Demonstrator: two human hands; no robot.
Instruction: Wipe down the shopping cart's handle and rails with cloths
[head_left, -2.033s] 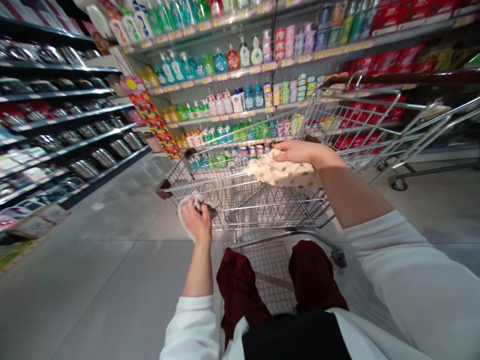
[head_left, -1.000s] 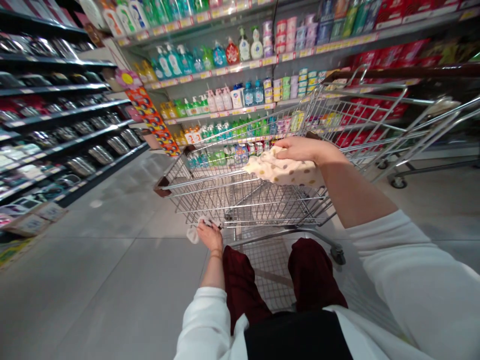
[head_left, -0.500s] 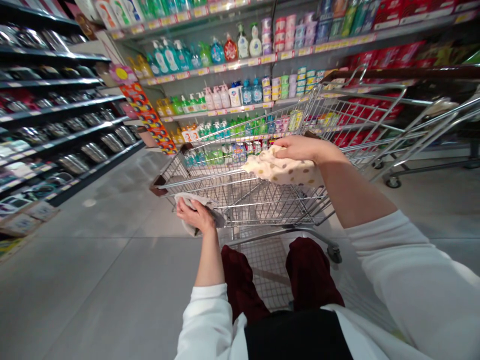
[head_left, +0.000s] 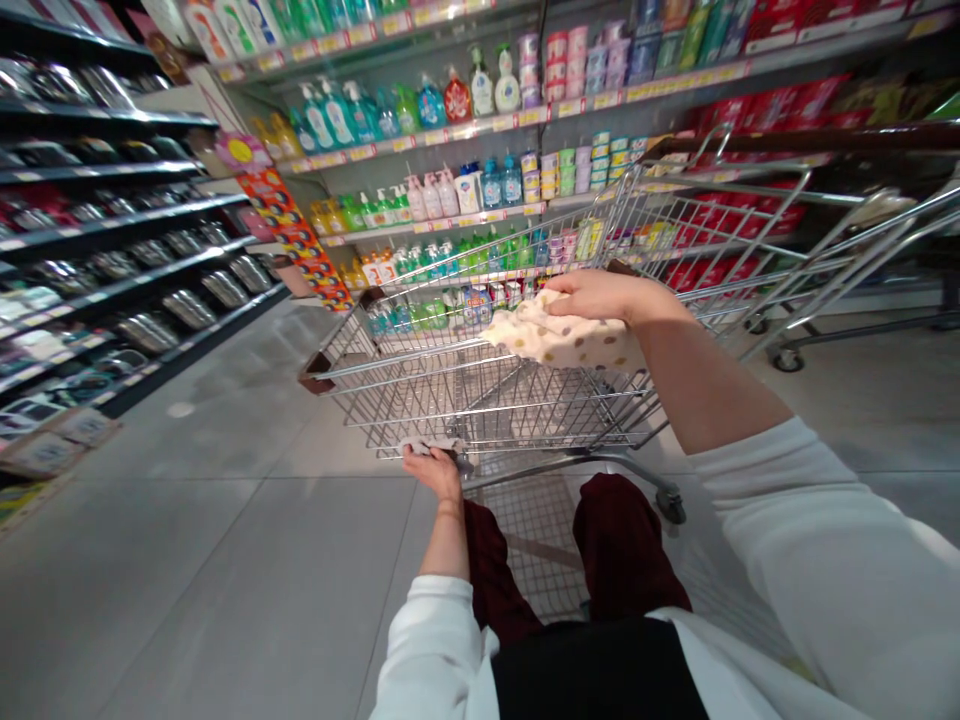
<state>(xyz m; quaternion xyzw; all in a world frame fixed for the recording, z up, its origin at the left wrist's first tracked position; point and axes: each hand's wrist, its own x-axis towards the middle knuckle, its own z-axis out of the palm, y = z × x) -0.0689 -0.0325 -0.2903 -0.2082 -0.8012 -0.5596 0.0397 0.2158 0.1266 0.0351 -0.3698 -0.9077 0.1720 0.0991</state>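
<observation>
A metal shopping cart (head_left: 405, 385) stands sideways in front of me, its wire basket holding nothing I can make out. My left hand (head_left: 435, 472) is closed on a pale cleaning cloth (head_left: 429, 443) at the lower front wires of the basket's near side. Over the top rail, my right hand (head_left: 592, 296) grips a cream cloth with brown dots (head_left: 574, 340), which drapes across the rail and down the near side. The left fingertips are partly hidden by the cloth and wires.
Behind the cart, a shelf unit (head_left: 420, 140) holds several rows of soap bottles and tubs. Metal pots line dark shelves (head_left: 142, 225) on the left. Another cart's wheel (head_left: 787, 358) shows at right. Grey tiles (head_left: 187, 580) cover the floor.
My left hand has moved down and to the right with its cloth, from the basket's front corner to its lower wires. The right hand stays at the top rail.
</observation>
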